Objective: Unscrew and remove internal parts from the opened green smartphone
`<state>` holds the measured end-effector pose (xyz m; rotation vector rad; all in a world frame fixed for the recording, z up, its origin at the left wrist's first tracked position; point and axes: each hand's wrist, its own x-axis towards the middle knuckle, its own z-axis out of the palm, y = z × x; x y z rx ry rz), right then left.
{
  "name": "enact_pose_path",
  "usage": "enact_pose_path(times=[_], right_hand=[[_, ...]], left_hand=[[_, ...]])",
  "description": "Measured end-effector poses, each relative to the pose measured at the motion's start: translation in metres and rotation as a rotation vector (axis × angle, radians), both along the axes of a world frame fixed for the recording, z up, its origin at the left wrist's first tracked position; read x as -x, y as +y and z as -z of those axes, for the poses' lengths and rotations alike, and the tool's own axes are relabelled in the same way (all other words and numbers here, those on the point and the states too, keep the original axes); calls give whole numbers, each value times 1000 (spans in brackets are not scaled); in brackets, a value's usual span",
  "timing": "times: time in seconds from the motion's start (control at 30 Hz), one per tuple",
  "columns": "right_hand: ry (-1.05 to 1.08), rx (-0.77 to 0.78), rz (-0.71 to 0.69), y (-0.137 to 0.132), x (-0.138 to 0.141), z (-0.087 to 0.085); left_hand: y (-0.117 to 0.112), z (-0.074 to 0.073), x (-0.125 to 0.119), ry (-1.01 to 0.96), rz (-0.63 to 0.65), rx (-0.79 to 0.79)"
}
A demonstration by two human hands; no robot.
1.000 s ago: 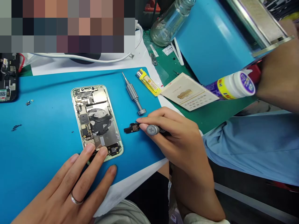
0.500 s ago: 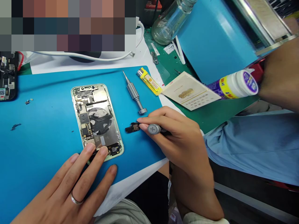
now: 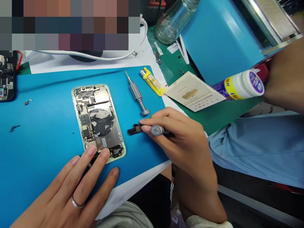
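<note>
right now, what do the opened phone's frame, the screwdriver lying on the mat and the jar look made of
Phone's frame: possibly coated metal, pale green with slight sheen; plastic isn't ruled out. Screwdriver: probably metal, satin grey, from soft highlights along its body. Jar: likely glass, clear and glossy, with bright reflections.

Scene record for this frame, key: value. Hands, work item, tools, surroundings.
left_hand: left hand lies over the near end of the opened phone
right_hand: right hand holds a grey-capped tool, fingertips at the edge of a small black part
phone_state: internals exposed, no screen fitted
surface: blue mat
loose_tool: grey screwdriver, on the mat right of the phone
nearby: yellow lighter, printed card, white-capped bottle
unclear: tool's tip, hidden
</note>
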<state>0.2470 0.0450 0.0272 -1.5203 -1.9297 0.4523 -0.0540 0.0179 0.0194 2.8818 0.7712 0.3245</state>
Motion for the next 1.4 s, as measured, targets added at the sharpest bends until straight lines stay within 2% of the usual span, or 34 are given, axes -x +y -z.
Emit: enact_pose_path(times=[0.37, 0.67, 1.1, 1.23, 1.4], right_hand=[[-36, -44, -38, 3, 1, 0], [-47, -68, 56, 0, 1, 1], [-97, -133, 58, -4, 3, 2], [-41, -225, 92, -7, 3, 3], [159, -294, 100, -8, 1, 5]], left_hand=[[0, 1, 1, 31, 14, -17], [-1, 2, 2, 35, 20, -11], [-4, 3, 0, 46, -5, -22], [-5, 3, 0, 59, -8, -14], [-3, 1, 0, 48, -4, -6]])
